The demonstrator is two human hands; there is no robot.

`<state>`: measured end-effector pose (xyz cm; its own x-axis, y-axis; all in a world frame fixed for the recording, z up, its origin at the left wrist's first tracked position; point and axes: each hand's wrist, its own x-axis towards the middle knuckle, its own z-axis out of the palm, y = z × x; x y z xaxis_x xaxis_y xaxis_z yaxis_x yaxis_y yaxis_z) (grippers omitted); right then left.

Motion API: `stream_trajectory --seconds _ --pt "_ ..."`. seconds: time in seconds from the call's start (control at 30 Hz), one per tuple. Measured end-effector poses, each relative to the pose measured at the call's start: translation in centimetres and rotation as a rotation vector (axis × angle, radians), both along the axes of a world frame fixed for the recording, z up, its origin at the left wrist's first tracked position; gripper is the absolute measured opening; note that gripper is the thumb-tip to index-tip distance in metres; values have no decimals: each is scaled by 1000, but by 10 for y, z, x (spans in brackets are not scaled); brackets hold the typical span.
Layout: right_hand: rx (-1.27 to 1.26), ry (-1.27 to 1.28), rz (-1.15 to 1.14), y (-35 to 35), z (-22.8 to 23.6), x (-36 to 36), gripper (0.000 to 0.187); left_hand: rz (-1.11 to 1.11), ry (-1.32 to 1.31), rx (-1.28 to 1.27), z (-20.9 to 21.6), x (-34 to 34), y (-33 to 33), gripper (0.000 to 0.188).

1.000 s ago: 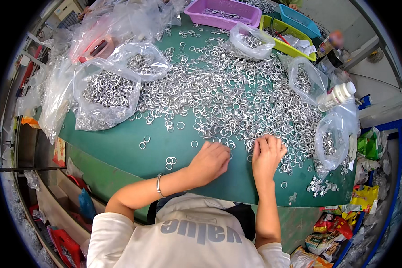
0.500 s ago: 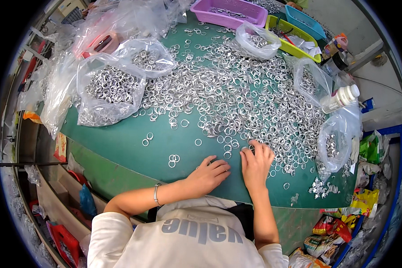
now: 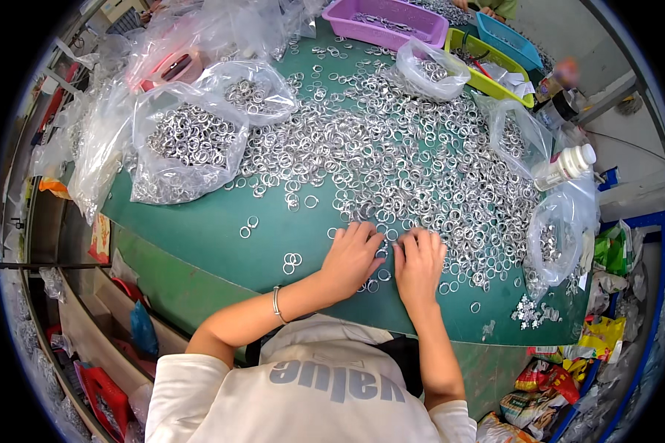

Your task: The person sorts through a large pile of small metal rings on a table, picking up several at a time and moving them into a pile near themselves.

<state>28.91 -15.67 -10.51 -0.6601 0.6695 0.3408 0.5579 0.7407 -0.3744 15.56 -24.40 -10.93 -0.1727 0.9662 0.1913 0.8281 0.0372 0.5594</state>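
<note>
Sorting loose metal rings [image 3: 391,170] on green table [image 3: 199,236]: left hand [image 3: 351,255] and right hand [image 3: 419,262] flat, fingers spread, gripping nothing; next, probably pinching single rings

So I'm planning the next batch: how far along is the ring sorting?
Some rings already fill a clear bag and smaller bags. Both hands, left and right, rest flat on rings at the pile's near edge. Most seems left: a broad loose pile covers the green table.
</note>
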Motion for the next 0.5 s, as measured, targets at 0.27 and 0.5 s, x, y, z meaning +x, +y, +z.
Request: stream_trajectory --seconds 0.27,0.5 --pt "-435 -3 109 -23 17 34 16 -59 -83 -66 -2 -5 -10 31" --pt "-450 26 160 -32 8 24 19 -269 -154 -23 -5 7 -32 43"
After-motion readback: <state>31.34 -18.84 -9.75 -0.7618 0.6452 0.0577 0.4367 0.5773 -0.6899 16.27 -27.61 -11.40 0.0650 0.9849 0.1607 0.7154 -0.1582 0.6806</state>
